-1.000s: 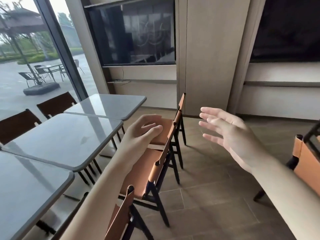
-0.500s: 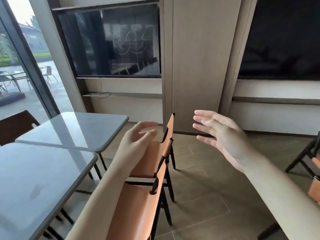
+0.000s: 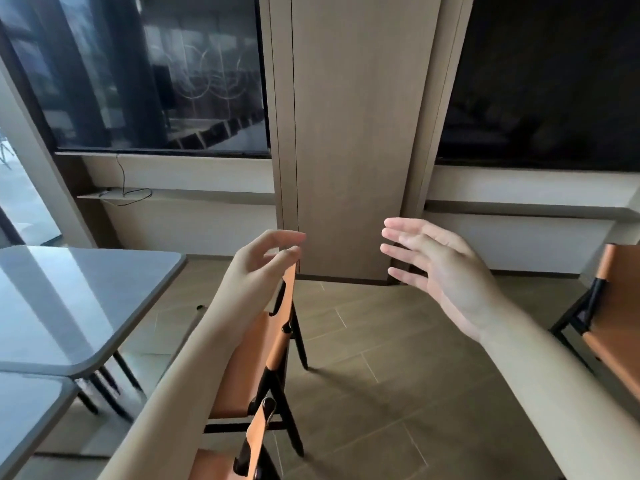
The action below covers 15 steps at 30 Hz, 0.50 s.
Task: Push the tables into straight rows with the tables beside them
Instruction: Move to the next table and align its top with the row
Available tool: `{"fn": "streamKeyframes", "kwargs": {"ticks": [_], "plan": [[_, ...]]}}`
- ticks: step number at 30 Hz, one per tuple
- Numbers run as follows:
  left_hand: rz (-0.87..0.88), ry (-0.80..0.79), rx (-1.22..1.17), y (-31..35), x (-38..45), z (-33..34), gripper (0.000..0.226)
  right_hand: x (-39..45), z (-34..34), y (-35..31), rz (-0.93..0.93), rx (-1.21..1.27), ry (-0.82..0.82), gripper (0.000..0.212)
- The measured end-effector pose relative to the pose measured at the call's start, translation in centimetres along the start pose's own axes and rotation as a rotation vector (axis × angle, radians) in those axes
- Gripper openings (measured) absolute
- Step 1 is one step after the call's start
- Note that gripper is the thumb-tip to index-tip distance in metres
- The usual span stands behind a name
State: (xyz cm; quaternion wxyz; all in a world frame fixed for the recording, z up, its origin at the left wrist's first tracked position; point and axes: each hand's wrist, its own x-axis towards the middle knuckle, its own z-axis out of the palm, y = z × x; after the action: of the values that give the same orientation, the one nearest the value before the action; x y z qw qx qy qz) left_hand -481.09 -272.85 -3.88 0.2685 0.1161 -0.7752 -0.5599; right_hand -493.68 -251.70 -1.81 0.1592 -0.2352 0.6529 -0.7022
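A: What does the grip look like at this moment?

B: The left hand has its fingers loosely curled and holds nothing. Its fingertips are just above the top of the nearest chair back, but I cannot tell if they touch it. The right hand is wide, with the fingers straight and spread, in the air over the floor.

A: And what has changed since one second ago?

B: The view has moved forward and to the right. Before, three grey worktops were visible in a line at the left; now only the far worktop and a corner of the next worktop remain at the left edge (both with shiny grey tops). The wooden pillar is now much closer. The hands keep almost the same pose.

A: What does it mean for the task?

B: I judge the person is walking along the row and pushes no worktop yet. The two edges I can see look near to parallel, but the rest is out of view.
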Motion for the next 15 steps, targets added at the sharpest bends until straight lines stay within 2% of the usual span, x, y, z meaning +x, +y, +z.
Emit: {"fn": "streamKeyframes", "kwargs": {"ticks": [9,15], "plan": [[0.071,-0.003,-0.070,-0.9,20.0,9.7,0.019,18.1,-10.7,-1.3,0.034,-0.132,-0.076,0.025],[0.069,0.006,-0.053,-3.4,29.3,13.0,0.019,27.8,-12.5,0.3,0.049,-0.167,-0.145,0.025]]}}
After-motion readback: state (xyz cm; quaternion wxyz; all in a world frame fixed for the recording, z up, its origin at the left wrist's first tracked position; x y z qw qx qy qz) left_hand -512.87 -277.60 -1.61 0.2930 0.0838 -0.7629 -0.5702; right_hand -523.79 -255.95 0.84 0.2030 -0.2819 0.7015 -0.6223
